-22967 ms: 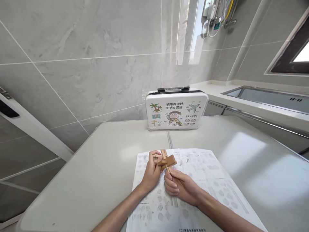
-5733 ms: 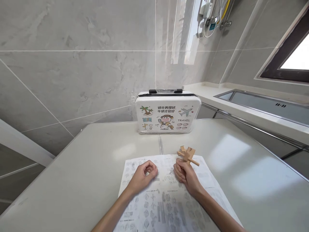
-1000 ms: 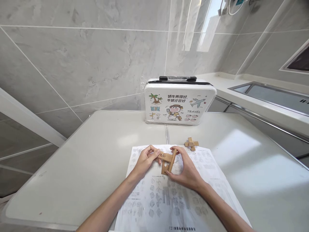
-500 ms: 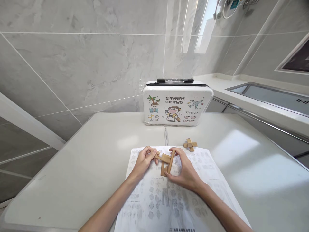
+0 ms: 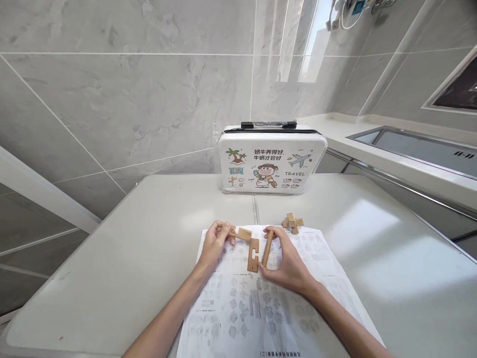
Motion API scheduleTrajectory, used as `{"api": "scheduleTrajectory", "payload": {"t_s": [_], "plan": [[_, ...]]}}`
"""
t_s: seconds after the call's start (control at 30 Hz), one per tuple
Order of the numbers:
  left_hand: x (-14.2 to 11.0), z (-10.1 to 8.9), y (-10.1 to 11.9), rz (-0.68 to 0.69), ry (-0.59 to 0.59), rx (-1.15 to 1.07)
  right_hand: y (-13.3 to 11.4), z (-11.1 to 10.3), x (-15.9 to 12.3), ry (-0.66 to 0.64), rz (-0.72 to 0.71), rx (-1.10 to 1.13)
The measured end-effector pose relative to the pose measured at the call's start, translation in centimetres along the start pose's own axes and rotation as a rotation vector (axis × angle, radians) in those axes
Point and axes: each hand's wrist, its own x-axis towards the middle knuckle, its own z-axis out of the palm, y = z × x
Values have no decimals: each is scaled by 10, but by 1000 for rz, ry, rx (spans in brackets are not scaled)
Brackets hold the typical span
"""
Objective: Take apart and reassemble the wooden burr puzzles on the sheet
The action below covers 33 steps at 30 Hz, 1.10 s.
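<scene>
My left hand [image 5: 219, 239] pinches one end of a flat notched wooden puzzle piece [image 5: 244, 234], which is tilted and points right. My right hand [image 5: 285, 256] grips a round wooden rod [image 5: 267, 248] lengthwise between thumb and fingers. Between the hands, a second flat wooden piece with a cut-out slot [image 5: 253, 256] lies on the printed sheet [image 5: 261, 318]. Its upper end is close to the tip of the left-hand piece; whether they touch I cannot tell. Beyond my right hand sits an assembled cross-shaped wooden puzzle [image 5: 292, 223].
A white case with cartoon prints and a black handle [image 5: 273, 164] stands at the back of the white folding table [image 5: 112, 268]. A grey tiled wall [image 5: 130, 109] rises behind it. To the right runs a counter [image 5: 410, 154] with an inset dark panel.
My left hand has drawn its notched piece up and left, away from the rod. The rod and slotted piece are now apart, with the slotted piece fully visible between my hands.
</scene>
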Motion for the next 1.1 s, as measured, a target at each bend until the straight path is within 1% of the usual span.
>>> {"api": "scheduleTrajectory", "payload": {"t_s": [0.07,0.17,0.33,0.5,0.6,0.73,0.83,0.97,1.1], "plan": [[3,-7,3,13,87,-2,2,-2,0,16,36,5],[4,-9,2,43,117,54,8,-2,-1,-5,73,0],[-1,0,-8,71,45,290,15,2,-2,-85,82,-14],[-7,4,-10,129,-40,630,20,3,-2,-130,115,32],[-9,4,-10,199,-92,790,23,3,-2,-148,138,35],[-9,5,-15,305,-118,917,25,3,-2,-146,130,57],[-8,5,-18,344,-130,967,23,2,-2,-155,130,77],[-10,6,-16,391,-143,949,17,1,-2,-215,106,55],[-12,7,-12,407,-256,869,17,2,-2,-228,75,4]]}}
